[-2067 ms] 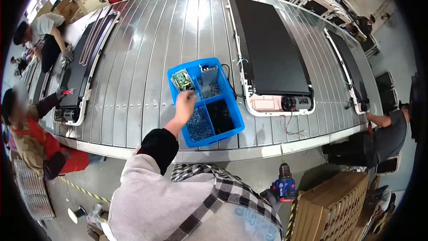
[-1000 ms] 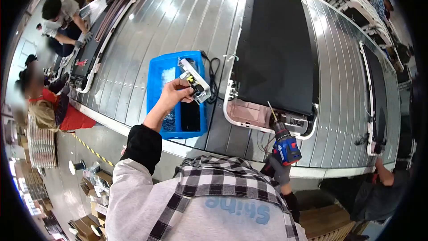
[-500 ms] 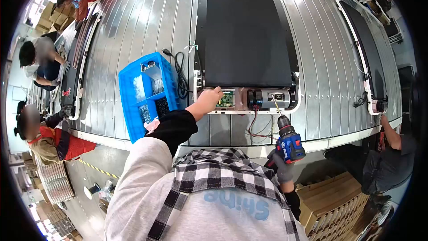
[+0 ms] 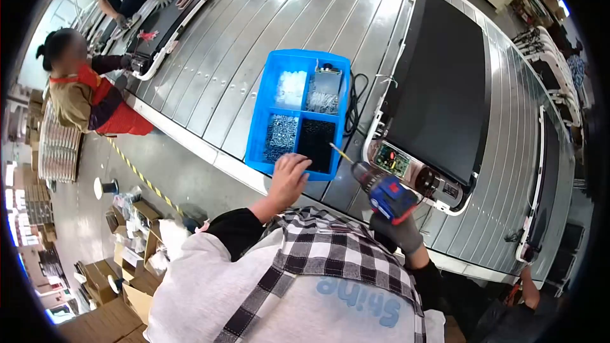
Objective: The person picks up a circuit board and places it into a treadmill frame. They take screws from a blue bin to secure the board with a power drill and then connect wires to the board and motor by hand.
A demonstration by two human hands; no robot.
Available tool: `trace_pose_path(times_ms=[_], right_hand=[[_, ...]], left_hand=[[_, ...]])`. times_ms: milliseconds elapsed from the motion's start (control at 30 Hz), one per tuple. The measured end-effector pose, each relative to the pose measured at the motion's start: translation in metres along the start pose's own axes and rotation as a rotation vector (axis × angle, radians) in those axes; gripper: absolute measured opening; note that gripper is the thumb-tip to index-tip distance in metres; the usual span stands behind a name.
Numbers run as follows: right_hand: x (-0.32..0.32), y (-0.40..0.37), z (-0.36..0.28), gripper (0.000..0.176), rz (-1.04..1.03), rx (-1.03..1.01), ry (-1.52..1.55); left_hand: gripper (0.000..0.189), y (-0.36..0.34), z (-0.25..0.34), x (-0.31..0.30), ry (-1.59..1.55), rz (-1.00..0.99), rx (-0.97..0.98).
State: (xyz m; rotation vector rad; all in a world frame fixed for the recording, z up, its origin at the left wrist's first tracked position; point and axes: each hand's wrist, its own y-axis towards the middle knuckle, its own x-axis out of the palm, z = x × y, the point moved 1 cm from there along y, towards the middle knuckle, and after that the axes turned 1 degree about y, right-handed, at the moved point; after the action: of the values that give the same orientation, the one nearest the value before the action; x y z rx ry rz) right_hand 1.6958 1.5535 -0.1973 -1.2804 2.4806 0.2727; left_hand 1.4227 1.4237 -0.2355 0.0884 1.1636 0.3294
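My bare left hand is at the near rim of a blue divided bin, its fingers loosely bent and slightly apart over the front compartments. Silver screws fill the front left compartment and black screws the front right one. My right hand, in a grey glove, grips a blue and black cordless drill. Its long bit points up and left, toward the bin. Beyond the drill lies a treadmill base with a black belt, a green circuit board and a motor exposed at its near end.
A black power cord lies between bin and treadmill. More treadmill bases lie at the left and right of the metal-slatted table. A co-worker in a red apron stands at left. Cardboard boxes sit on the floor.
My left hand has moved from the circuit board to the bin. The drill has swung from the motor to point toward the bin. My view has turned left.
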Motion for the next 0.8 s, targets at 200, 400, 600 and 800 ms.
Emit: trace_pose_path(times_ms=[200,400,600,800], right_hand=[[0.102,0.118,-0.006,0.024,-0.407,0.589,0.456],[0.141,0.169,-0.014,0.020,-0.439,0.806,0.311],[0.109,0.168,-0.017,0.038,-0.350,0.765,0.575],[0.085,0.178,-0.047,0.046,-0.268,0.734,0.612]], left_hand=[[0.015,-0.026,-0.097,-0.017,0.234,0.037,0.061],[0.018,-0.003,-0.131,-0.024,0.150,0.040,0.090],[0.010,0.033,-0.135,-0.019,-0.030,-0.102,-0.208],[0.006,0.059,-0.178,0.025,-0.189,-0.355,-0.222]])
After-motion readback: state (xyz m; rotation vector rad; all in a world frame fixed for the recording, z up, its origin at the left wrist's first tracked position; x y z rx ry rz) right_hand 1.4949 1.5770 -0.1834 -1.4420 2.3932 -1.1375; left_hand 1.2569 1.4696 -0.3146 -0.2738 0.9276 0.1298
